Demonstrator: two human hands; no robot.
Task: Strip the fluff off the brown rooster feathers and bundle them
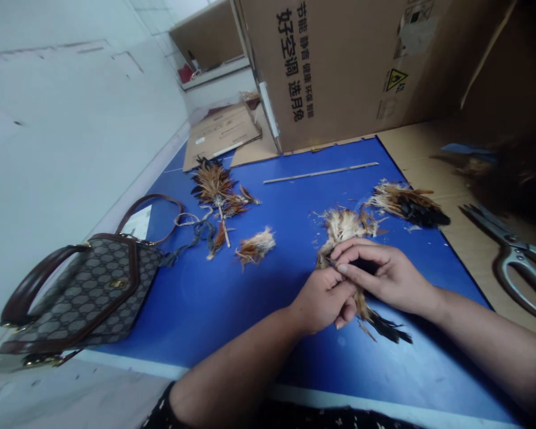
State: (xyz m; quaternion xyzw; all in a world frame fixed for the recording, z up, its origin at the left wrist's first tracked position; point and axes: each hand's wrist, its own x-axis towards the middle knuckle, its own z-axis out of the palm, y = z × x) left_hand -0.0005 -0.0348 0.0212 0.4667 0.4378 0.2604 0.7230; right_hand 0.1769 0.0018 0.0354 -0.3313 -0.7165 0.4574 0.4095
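My left hand (328, 300) is closed around some feathers (388, 329), whose black tips stick out below its fingers. Right against it, my right hand (386, 274) is closed in a pinch, thumb and fingertips together; what lies between them is too small to make out. Just beyond both hands is a pile of pale and brown feathers (342, 225) on the blue tabletop (232, 316). To its right lies a bunch of feathers with black ends (411, 202). A small tuft of white and brown feathers (255, 247) rests to the left of my hands.
A brown feather duster (214, 185) on a stick lies beyond the tuft, near a patterned handbag (93, 286). A thin rod (321, 173) lies toward the back, before a large cardboard box (339, 71). Scissors (513, 250) sit on cardboard at right, near a dark feather heap (513, 179).
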